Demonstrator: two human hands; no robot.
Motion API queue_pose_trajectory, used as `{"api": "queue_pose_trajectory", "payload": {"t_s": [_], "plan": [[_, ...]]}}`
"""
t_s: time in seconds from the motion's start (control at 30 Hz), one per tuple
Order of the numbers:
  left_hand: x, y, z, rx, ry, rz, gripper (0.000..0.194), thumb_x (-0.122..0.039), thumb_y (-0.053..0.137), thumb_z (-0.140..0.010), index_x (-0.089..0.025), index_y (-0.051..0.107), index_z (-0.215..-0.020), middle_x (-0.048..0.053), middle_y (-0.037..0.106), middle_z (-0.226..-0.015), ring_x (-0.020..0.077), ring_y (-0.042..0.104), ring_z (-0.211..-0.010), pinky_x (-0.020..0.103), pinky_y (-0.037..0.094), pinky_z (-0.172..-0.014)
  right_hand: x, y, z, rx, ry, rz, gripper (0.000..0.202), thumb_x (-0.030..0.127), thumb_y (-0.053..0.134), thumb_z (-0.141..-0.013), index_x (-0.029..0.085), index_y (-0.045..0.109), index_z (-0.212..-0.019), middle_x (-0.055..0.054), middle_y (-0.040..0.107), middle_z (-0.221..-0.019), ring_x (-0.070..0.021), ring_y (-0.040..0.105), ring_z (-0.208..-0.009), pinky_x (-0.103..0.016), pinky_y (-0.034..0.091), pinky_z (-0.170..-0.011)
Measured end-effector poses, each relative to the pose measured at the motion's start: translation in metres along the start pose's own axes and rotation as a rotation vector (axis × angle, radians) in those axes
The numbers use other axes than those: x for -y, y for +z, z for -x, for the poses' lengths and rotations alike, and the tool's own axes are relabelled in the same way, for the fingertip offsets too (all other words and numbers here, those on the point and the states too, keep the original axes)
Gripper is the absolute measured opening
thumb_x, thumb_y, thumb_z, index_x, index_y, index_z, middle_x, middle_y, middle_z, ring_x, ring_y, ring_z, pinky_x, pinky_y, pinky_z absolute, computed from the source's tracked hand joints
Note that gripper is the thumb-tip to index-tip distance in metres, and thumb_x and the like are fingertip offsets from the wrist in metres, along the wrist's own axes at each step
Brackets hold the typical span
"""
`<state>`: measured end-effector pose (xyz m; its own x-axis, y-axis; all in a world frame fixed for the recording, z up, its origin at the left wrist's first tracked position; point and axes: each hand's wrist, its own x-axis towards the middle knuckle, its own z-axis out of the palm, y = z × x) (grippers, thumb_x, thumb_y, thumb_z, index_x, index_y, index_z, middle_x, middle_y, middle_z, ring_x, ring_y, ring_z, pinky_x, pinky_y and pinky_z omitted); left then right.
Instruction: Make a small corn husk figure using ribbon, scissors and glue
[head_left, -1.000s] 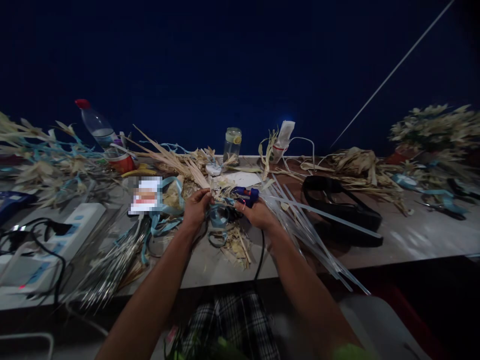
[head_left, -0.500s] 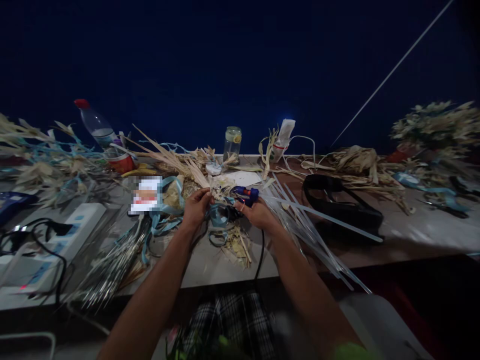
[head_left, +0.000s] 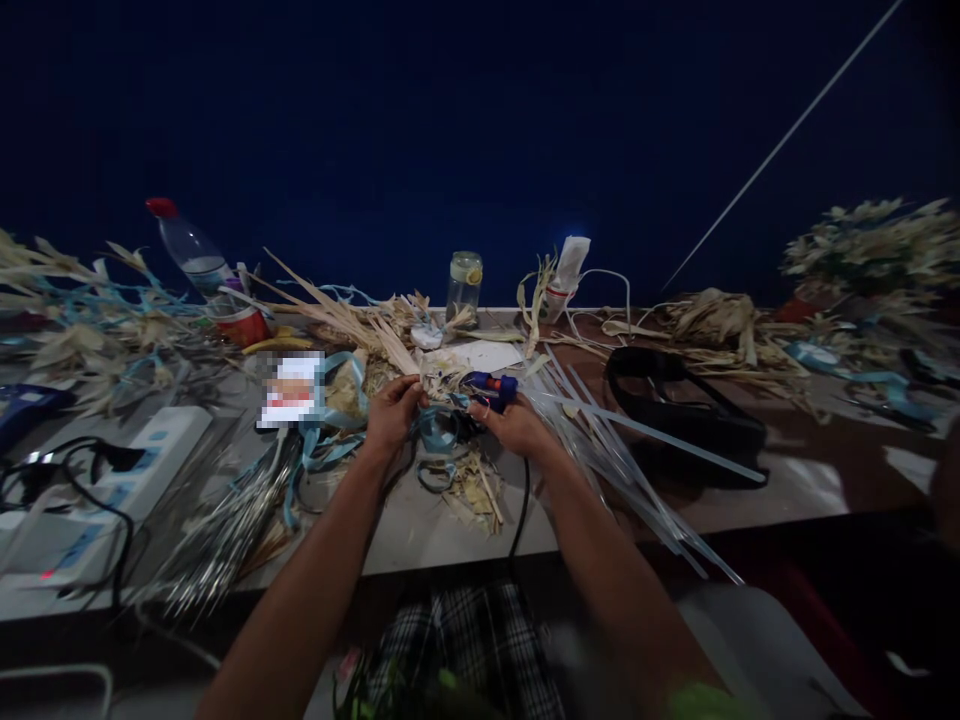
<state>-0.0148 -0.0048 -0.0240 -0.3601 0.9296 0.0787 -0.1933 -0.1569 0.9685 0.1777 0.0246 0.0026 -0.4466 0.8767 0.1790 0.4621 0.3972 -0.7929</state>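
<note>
My left hand (head_left: 393, 412) pinches a small pale piece, seemingly dried husk (head_left: 431, 385), between thumb and fingertips. Close by on the right, my right hand (head_left: 510, 420) is wrapped round a blue glue gun (head_left: 491, 388) with red parts, its front end toward the husk. A black cord hangs from the gun over the table edge. Just below the hands lie a roll of light blue ribbon (head_left: 438, 430) and dry husk scraps (head_left: 480, 490). Whether the gun's tip touches the piece cannot be made out.
Clear glue sticks (head_left: 600, 430) and a black headset-like object (head_left: 682, 420) lie to the right. A bundle of wires (head_left: 225, 530), a phone (head_left: 291, 390) and a power strip (head_left: 142, 480) are at left. A jar (head_left: 465, 290) and a tilted bottle (head_left: 187, 245) stand behind.
Both hands keep nearly the same place and grip. At the far right edge, a dark blurred shape and a pale patch on the table have come into view.
</note>
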Motion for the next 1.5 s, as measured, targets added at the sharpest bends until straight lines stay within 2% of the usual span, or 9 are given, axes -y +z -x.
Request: {"api": "queue_pose_trajectory", "payload": {"t_s": [0.37, 0.73, 0.93, 1.0, 1.07, 1.17, 1.23, 1.37, 1.5], "plan": [[-0.004, 0.001, 0.001, -0.022, -0.003, 0.041, 0.026, -0.035, 0.068, -0.064, -0.015, 0.061, -0.08, -0.003, 0.054, -0.054, 0.0063, 0.042, -0.046, 0.02, 0.029, -0.045, 0.005, -0.003, 0.002, 0.05, 0.024, -0.044, 0.042, 0.047, 0.054, -0.076, 0.019, 0.064, -0.105, -0.006, 0.068, -0.1, -0.0242, 0.059, -0.1, -0.037, 0.043, -0.092], [-0.008, 0.004, 0.001, -0.044, -0.117, 0.169, 0.033, -0.031, 0.073, -0.056, -0.015, 0.057, -0.08, -0.005, 0.054, -0.054, 0.0054, 0.046, -0.046, 0.017, 0.031, -0.044, 0.01, -0.007, -0.001, -0.106, 0.164, -0.124, 0.042, 0.045, 0.054, -0.073, 0.014, 0.063, -0.1, -0.008, 0.068, -0.094, -0.0212, 0.062, -0.09, -0.033, 0.045, -0.085], [-0.013, 0.005, 0.004, -0.036, -0.167, 0.182, 0.035, -0.031, 0.074, -0.054, -0.015, 0.056, -0.08, -0.004, 0.055, -0.056, 0.0052, 0.048, -0.048, 0.016, 0.033, -0.044, 0.0, -0.009, -0.005, -0.259, 0.204, -0.054, 0.035, 0.048, 0.051, -0.073, 0.016, 0.064, -0.074, -0.006, 0.066, -0.069, -0.0202, 0.061, -0.073, -0.029, 0.046, -0.069], [-0.015, 0.006, 0.005, -0.031, -0.168, 0.175, 0.035, -0.031, 0.074, -0.054, -0.015, 0.056, -0.079, -0.004, 0.055, -0.055, 0.0053, 0.048, -0.048, 0.016, 0.034, -0.044, -0.008, -0.008, -0.008, -0.295, 0.248, -0.123, 0.038, 0.052, 0.051, -0.073, 0.017, 0.061, -0.066, -0.005, 0.062, -0.06, -0.0177, 0.058, -0.062, -0.027, 0.045, -0.059], [-0.017, 0.007, 0.006, -0.029, -0.159, 0.175, 0.034, -0.031, 0.074, -0.054, -0.015, 0.057, -0.079, -0.004, 0.055, -0.055, 0.0056, 0.048, -0.048, 0.017, 0.034, -0.045, -0.014, -0.005, -0.011, -0.302, 0.314, -0.345, 0.038, 0.054, 0.052, -0.072, 0.017, 0.058, -0.066, -0.004, 0.061, -0.06, -0.0132, 0.053, -0.051, -0.024, 0.041, -0.05], [-0.017, 0.008, 0.007, -0.022, -0.135, 0.185, 0.032, -0.03, 0.074, -0.055, -0.015, 0.057, -0.078, -0.004, 0.054, -0.055, 0.0054, 0.048, -0.049, 0.016, 0.034, -0.044, -0.017, -0.004, -0.016, -0.271, 0.442, -0.75, 0.035, 0.052, 0.055, -0.072, 0.017, 0.055, -0.07, -0.003, 0.063, -0.067, -0.009, 0.051, -0.046, -0.022, 0.041, -0.046], [-0.018, 0.008, 0.007, -0.007, -0.123, 0.188, 0.03, -0.03, 0.073, -0.057, -0.015, 0.057, -0.078, -0.003, 0.055, -0.056, 0.0051, 0.048, -0.049, 0.016, 0.033, -0.044, -0.016, -0.005, -0.018, -0.224, 0.539, -0.916, 0.035, 0.051, 0.051, -0.077, 0.016, 0.055, -0.072, -0.003, 0.063, -0.067, -0.0089, 0.053, -0.047, -0.022, 0.043, -0.047], [-0.018, 0.008, 0.009, 0.032, -0.122, 0.197, 0.027, -0.03, 0.071, -0.059, -0.015, 0.057, -0.078, -0.002, 0.055, -0.058, 0.0051, 0.048, -0.05, 0.016, 0.033, -0.044, -0.016, -0.006, -0.02, -0.163, 0.703, -0.96, 0.045, 0.052, 0.032, -0.086, 0.016, 0.055, -0.073, -0.003, 0.061, -0.059, -0.0098, 0.054, -0.046, -0.022, 0.044, -0.046], [-0.017, 0.007, 0.009, 0.036, -0.117, 0.175, 0.028, -0.03, 0.07, -0.06, -0.016, 0.057, -0.08, -0.003, 0.055, -0.058, 0.0056, 0.048, -0.051, 0.016, 0.034, -0.046, -0.023, -0.006, -0.02, -0.138, 0.711, -0.816, 0.055, 0.059, 0.027, -0.084, 0.016, 0.059, -0.075, -0.004, 0.061, -0.057, -0.0106, 0.053, -0.043, -0.021, 0.037, -0.038]]}}
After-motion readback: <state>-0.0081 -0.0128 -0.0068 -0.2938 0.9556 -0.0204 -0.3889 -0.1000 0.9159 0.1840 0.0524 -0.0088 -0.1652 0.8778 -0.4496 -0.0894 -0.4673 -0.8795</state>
